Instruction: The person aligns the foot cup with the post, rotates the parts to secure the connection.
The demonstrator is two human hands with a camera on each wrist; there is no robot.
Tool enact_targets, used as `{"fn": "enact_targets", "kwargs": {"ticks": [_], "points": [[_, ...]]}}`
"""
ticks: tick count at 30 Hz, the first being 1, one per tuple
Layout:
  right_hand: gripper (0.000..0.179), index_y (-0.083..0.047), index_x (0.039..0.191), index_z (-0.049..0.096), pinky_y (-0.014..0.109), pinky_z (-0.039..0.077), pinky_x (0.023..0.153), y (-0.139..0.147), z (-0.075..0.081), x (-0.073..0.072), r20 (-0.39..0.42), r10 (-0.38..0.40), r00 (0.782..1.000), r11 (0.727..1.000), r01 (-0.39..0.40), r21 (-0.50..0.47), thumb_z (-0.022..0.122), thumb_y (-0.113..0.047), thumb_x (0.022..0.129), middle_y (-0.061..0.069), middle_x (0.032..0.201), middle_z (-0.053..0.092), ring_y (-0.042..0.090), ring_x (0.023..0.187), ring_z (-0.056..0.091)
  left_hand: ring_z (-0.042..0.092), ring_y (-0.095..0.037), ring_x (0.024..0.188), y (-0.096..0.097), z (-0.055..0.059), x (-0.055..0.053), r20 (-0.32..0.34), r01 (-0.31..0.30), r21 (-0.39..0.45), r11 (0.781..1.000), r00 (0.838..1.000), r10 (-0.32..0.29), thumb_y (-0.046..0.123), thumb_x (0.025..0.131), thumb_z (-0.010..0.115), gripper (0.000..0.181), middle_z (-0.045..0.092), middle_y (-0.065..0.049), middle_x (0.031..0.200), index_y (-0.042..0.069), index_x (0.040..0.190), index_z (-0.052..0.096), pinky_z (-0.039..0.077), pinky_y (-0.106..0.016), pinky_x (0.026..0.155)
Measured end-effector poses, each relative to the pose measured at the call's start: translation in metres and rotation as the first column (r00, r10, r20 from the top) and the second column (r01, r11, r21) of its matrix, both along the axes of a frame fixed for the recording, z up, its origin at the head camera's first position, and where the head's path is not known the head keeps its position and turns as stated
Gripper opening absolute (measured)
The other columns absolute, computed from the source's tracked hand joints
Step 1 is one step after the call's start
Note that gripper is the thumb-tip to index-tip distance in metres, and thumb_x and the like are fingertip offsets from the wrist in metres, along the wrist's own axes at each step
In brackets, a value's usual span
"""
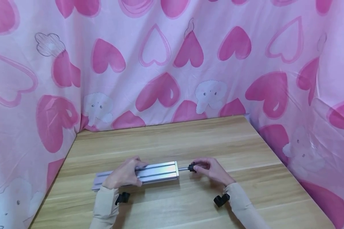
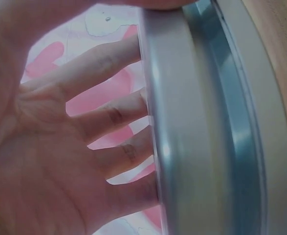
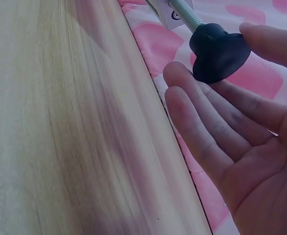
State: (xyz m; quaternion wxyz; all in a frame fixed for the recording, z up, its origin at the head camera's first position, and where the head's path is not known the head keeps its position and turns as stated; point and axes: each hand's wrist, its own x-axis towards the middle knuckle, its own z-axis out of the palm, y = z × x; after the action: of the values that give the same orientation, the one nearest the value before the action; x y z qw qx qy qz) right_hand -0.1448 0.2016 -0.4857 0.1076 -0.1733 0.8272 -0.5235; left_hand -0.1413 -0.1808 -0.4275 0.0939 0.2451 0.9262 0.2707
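Note:
A silvery aluminium profile (image 1: 161,171) with long grooves lies lengthwise across the wooden table. My left hand (image 1: 124,175) grips it from above, thumb on the near side and fingers over the far side. In the left wrist view the profile (image 2: 182,127) fills the right half, with fingertips against its edge. A thin threaded rod (image 1: 183,169) sticks out of the profile's right end and carries a black knob (image 1: 191,167). My right hand (image 1: 213,170) pinches that knob between thumb and fingers. The right wrist view shows the lobed knob (image 3: 219,51) close up on the rod (image 3: 186,13).
The wooden table (image 1: 166,143) runs back to a pink curtain (image 1: 157,92) printed with hearts, which also hangs at both sides. Black wrist mounts (image 1: 221,200) sit at both cuffs, close over the table.

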Motion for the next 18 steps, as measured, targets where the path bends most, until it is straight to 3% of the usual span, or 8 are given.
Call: {"fn": "enact_targets", "kwargs": {"ticks": [3, 9, 14, 18], "points": [[0.04, 0.0, 0.122, 0.068, 0.026, 0.055, 0.083, -0.0012, -0.0007, -0.0013, 0.012, 0.008, 1.0, 1.0, -0.008, -0.003, 0.064, -0.032, 0.099, 0.012, 0.104, 0.076, 0.019, 0.09, 0.072, 0.052, -0.016, 0.088, 0.0, 0.0, 0.0003, 0.002, 0.0, 0.004, 1.0, 1.0, 0.0, 0.008, 0.057, 0.088, 0.076, 0.06, -0.002, 0.103, 0.006, 0.13, 0.069, 0.046, -0.024, 0.075], [0.035, 0.0, 0.107, 0.071, 0.042, 0.06, 0.067, -0.004, -0.0011, -0.0062, 0.034, 0.074, 0.997, 0.996, -0.072, -0.046, 0.054, -0.03, 0.104, 0.02, 0.09, 0.075, 0.03, 0.072, 0.073, 0.052, -0.015, 0.087, 0.0001, -0.0005, -0.001, -0.017, 0.017, 0.005, 1.0, 1.0, -0.017, 0.009, 0.055, 0.087, 0.076, 0.059, -0.001, 0.101, 0.007, 0.13, 0.069, 0.046, -0.023, 0.074], [0.038, -0.002, 0.108, 0.071, 0.04, 0.06, 0.071, -0.0046, -0.0022, -0.0052, 0.067, 0.073, 0.995, 0.997, -0.071, -0.04, 0.051, -0.034, 0.105, 0.017, 0.093, 0.075, 0.03, 0.077, 0.073, 0.052, -0.015, 0.088, 0.0005, -0.0003, -0.0006, 0.0, -0.001, -0.01, 1.0, 1.0, 0.001, 0.008, 0.056, 0.089, 0.076, 0.059, -0.001, 0.102, 0.01, 0.13, 0.07, 0.047, -0.025, 0.075], [0.041, -0.001, 0.123, 0.066, 0.031, 0.059, 0.081, -0.0036, -0.0054, -0.0012, 0.044, 0.05, 0.998, 0.998, -0.049, -0.025, 0.055, -0.035, 0.103, 0.015, 0.107, 0.074, 0.025, 0.09, 0.073, 0.052, -0.015, 0.089, -0.0014, -0.0024, 0.0013, 0.008, -0.01, -0.012, 1.0, 1.0, 0.01, 0.008, 0.057, 0.089, 0.075, 0.058, 0.0, 0.102, 0.008, 0.13, 0.069, 0.048, -0.026, 0.077]]}}
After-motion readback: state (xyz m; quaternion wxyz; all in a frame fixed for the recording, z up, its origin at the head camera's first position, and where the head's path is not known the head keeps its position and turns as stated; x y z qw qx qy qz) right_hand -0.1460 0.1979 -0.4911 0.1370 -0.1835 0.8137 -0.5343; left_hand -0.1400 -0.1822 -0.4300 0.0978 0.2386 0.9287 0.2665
